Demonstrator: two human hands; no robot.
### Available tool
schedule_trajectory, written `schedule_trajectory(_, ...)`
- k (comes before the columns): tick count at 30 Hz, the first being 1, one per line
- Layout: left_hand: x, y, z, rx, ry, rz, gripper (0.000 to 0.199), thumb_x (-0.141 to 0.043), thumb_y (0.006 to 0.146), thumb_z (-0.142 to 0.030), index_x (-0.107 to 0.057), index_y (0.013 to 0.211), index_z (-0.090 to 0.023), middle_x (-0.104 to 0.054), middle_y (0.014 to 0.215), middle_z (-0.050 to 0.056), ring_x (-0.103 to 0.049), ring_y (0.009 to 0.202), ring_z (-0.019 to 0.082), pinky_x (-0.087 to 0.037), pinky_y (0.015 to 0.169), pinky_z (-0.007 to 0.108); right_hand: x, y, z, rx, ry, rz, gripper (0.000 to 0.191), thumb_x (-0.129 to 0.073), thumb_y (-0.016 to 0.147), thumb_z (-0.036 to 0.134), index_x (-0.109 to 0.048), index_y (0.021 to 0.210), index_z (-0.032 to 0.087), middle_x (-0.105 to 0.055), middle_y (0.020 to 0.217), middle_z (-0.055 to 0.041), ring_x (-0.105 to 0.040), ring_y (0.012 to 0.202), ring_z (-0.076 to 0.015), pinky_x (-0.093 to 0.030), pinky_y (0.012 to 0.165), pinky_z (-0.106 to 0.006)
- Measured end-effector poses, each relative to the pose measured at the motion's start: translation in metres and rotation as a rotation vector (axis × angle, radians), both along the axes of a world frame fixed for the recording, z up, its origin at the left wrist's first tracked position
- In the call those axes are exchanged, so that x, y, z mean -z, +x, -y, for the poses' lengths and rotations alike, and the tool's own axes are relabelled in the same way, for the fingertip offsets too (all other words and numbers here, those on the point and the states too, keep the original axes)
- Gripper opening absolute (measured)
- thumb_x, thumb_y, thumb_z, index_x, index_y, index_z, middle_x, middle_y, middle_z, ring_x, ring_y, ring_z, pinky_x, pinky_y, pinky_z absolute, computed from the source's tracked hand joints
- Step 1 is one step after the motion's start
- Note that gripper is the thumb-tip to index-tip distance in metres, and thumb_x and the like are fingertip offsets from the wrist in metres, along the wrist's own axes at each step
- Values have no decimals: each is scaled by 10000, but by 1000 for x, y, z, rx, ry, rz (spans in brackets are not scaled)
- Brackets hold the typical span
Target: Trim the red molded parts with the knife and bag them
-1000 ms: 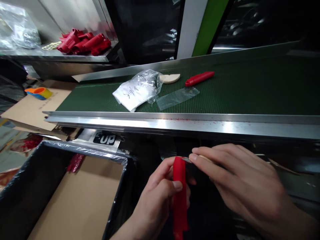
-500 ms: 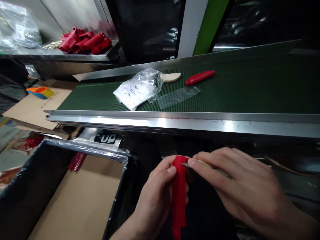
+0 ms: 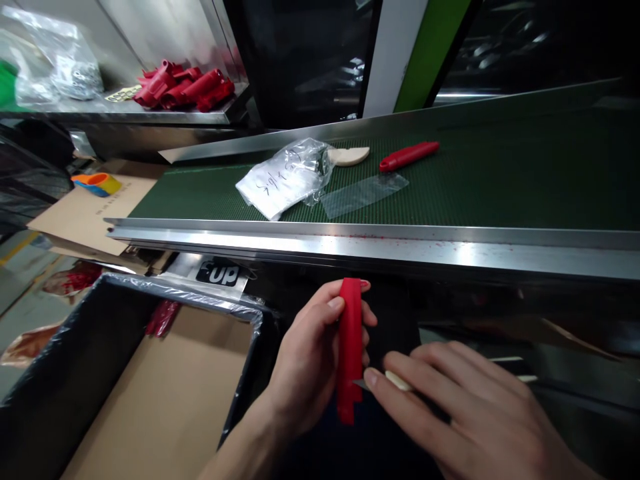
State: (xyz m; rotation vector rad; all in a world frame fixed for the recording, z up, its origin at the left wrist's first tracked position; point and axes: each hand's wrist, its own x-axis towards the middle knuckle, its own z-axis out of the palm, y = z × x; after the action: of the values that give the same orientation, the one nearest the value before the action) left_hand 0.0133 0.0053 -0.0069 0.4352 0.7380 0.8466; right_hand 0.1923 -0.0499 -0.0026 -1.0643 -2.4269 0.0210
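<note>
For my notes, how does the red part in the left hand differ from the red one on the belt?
The held part is in the left hand; the belt part lies on the green belt.
The right hand holds a knife at the held part's lower end; no tool touches the belt part.
Both are red and elongated.

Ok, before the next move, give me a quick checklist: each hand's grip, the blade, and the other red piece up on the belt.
1. Left hand has a grip on the red part: ok.
2. Right hand has a grip on the small blade: ok.
3. Left thumb away from the blade: ok, it sits near the part's upper end, the blade by the lower.
4. Blade pressing on the part: cannot tell, the tip overlaps its edge.
5. Far side of the part: cannot tell, hidden.
6. Other red piece lying on the green belt: ok.
</note>
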Motion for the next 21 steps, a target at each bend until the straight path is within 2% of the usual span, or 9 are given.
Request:
schedule_trajectory(3,0,0,-4,-20,5,6,266,-463,946,-295,-590,1141,-166,-565,863,45,-463,629,102,-417,543,207,0,-3,1,-5,56,-36,351,-370,980,104,-690,1060,225,-747,948,-3,-631,781,-171,-406,696,-334)
schedule_trajectory(6,-1,0,-8,-34,-8,39,272,-441,961,-299,-563,1170,-175,-551,873,41,-453,615,92,-406,537,204,-2,-2,-1,-22,28,-72,314,-433,951,81,-702,1034,221,-744,927,3,-629,777,-149,-417,666,-307)
schedule_trajectory(9,-3,-1,-7,-31,-17,50,280,-437,965,-307,-551,1184,-176,-548,891,42,-459,624,86,-414,552,203,-3,5,-7,-24,-18,-152,313,-483,908,37,-682,1101,181,-712,1040,-41,-612,876,-156,-449,741,-311)
schedule_trajectory(13,-5,-4,6,36,61,-66,283,-617,900,-298,-557,1169,-233,-563,933,13,-485,631,65,-413,560,191,0,14,-18,84,-27,-205,465,-539,843,-55,-598,1267,127,-648,1154,-101,-585,1047,-188,-458,863,-351)
schedule_trajectory(17,-5,-9,18,145,160,-203,289,-703,863,-310,-561,1109,-258,-564,927,-17,-501,611,42,-411,554,174,3,15,-23,128,0,-145,571,-585,829,-41,-550,1352,186,-639,1208,-78,-577,1080,-213,-461,878,-390)
schedule_trajectory(21,-7,-11,21,165,167,-233,244,-698,870,-330,-568,1054,-237,-548,876,-25,-488,609,34,-408,547,147,4,13,-22,105,5,-148,598,-583,820,-39,-535,1375,181,-619,1257,-86,-577,1066,-237,-463,871,-425)
